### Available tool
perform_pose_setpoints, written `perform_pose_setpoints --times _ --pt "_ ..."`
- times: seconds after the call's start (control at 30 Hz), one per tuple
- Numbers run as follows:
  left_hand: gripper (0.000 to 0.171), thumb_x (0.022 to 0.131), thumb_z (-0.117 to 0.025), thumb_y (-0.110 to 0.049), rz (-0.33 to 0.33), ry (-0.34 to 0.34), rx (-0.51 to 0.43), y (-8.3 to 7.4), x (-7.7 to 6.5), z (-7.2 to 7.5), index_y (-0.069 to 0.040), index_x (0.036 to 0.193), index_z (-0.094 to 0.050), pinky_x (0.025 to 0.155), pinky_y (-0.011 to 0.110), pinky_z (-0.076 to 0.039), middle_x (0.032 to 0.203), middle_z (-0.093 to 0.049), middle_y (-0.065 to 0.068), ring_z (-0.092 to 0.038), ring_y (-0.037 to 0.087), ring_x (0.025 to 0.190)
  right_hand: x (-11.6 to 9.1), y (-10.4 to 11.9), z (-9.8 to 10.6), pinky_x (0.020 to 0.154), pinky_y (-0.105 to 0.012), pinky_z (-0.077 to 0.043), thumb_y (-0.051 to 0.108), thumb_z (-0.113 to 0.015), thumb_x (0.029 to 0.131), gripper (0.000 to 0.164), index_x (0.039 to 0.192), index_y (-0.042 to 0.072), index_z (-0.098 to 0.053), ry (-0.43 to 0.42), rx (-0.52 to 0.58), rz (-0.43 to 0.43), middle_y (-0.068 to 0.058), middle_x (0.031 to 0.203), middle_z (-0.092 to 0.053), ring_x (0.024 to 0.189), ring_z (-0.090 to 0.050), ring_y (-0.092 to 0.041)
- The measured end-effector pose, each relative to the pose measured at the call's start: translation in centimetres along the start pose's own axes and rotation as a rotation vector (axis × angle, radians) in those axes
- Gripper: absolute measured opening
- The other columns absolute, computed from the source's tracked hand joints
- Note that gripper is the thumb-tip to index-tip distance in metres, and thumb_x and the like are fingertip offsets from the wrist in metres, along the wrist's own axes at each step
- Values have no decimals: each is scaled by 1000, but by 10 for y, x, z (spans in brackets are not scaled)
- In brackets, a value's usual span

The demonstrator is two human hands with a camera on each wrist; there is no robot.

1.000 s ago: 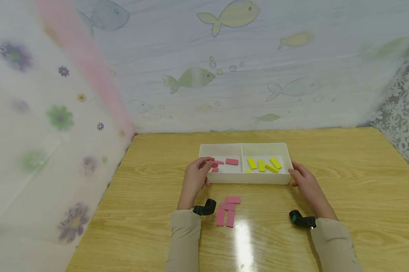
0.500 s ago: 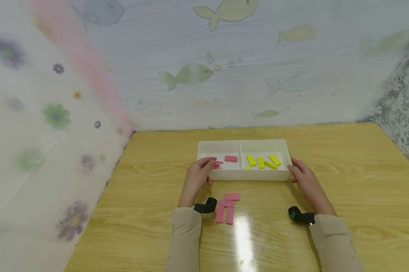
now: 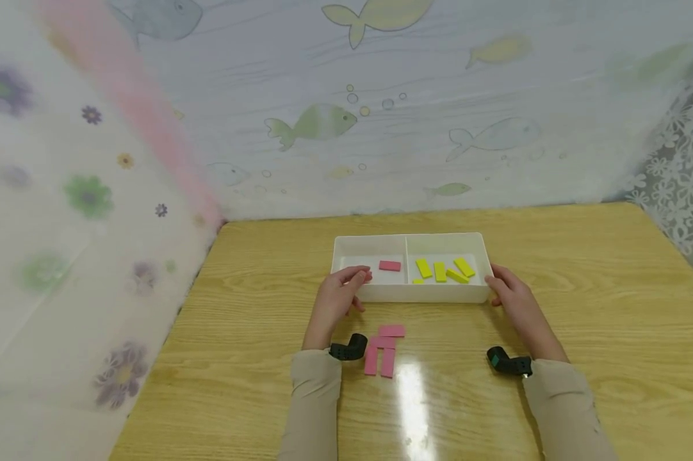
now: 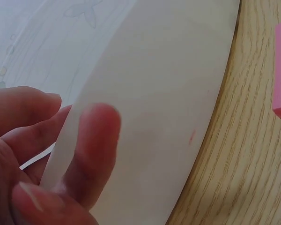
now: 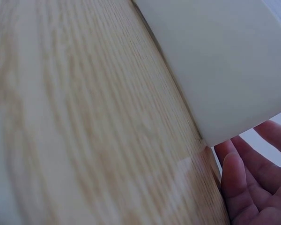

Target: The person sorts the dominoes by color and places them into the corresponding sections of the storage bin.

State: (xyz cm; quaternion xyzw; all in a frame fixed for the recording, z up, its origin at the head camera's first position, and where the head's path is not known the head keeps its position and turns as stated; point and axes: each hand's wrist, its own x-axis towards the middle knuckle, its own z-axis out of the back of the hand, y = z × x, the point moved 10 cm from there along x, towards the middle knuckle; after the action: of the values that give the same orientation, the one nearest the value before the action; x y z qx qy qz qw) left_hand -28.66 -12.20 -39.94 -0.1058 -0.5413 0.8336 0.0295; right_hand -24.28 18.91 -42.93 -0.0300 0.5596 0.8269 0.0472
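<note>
A white two-compartment box (image 3: 424, 293) stands on the table. My left hand (image 3: 335, 301) reaches over its front left wall, with some fingers inside and others outside. A reddish bit shows at those fingertips, but whether they hold a block is hidden; the left wrist view shows none between the visible fingers. One pink block (image 3: 389, 266) lies flat in the left compartment. Several yellow blocks (image 3: 440, 272) lie in the right one. My right hand (image 3: 513, 304) holds the box's right end, thumb at the front corner, fingers along the side.
Several pink blocks (image 3: 387, 363) lie flat on the wooden table (image 3: 254, 320) in front of the box, two side by side and others above them. A fish-patterned wall covering (image 3: 300, 166) rises behind the table, and a flowered one (image 3: 87, 256) at the left.
The pink strip beside my left fingertips is no longer visible; those fingers have shifted only slightly. My right hand stays on the box. The whole head view has shifted a little.
</note>
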Motion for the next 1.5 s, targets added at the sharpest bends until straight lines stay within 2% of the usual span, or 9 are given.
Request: perform_pose_setpoints --times 0.2,0.47,0.7,0.87,0.97,1.1,1.23,1.4,1.5 --pt "30 88 -51 -44 8 -7 -5 1 0 2 -27 110 -62 37 24 -33 108 -59 -5 -62 28 60 1 0 1 79 -37 -33 49 -33 93 63 142 10 -24 7 -3 -15 -15 134 -34 87 -46 -28" --pt "32 89 -50 -42 -29 8 -15 -6 -1 0 -23 112 -61 40 29 -39 107 -60 -10 -62 28 61 1 0 3 76 -36 -35 47 -32 94 61 141 10 -25 -7 -16 0 -17 132 -36 86 -47 -28" --pt "27 90 -49 -41 -96 4 -135 -14 -3 3 -25 107 -62 46 38 -42 98 -64 -5 -62 32 63 0 0 3 77 -36 -34 48 -33 93 61 142 11 -25 -9 -11 1 -17 132 -36 85 -47 -28" --pt "34 89 -49 -44 -123 37 -144 -16 -3 1 -20 107 -63 49 38 -44 94 -65 -3 -64 28 66 -1 1 2 76 -36 -34 48 -33 93 61 141 10 -25 -2 -5 -3 -17 132 -35 85 -46 -28" --pt "35 88 -49 -46 -131 92 -141 -17 -5 -5 -17 101 -65 51 40 -44 91 -67 -3 -64 27 69 -1 0 1 76 -35 -34 47 -33 94 61 141 9 -25 2 -3 -9 -17 133 -35 86 -46 -28" --pt "33 89 -48 -46 -140 217 -81 -18 -10 -20 -18 90 -66 55 45 -44 89 -67 -3 -63 27 75 -1 1 0 76 -35 -35 46 -33 94 61 141 9 -25 4 0 -12 -17 133 -35 86 -46 -29" --pt "29 90 -47 -42 -137 283 23 -21 -13 -32 -22 88 -67 60 46 -47 91 -66 -3 -62 25 77 -2 1 0 77 -36 -34 47 -33 94 62 142 10 -24 8 2 -11 -17 134 -34 87 -46 -28" --pt "26 92 -47 -37 -127 339 125 -21 -17 -38 -19 97 -66 63 40 -49 97 -64 3 -62 20 77 -2 0 0 77 -35 -33 49 -33 93 62 142 11 -24 5 -6 -12 -16 134 -34 87 -46 -28" --pt "31 90 -49 -39 -112 379 191 -17 -19 -42 -17 106 -65 64 33 -50 101 -64 0 -62 16 78 -2 -1 0 77 -35 -34 49 -33 93 62 142 11 -24 4 -10 -12 -16 133 -35 87 -46 -28"
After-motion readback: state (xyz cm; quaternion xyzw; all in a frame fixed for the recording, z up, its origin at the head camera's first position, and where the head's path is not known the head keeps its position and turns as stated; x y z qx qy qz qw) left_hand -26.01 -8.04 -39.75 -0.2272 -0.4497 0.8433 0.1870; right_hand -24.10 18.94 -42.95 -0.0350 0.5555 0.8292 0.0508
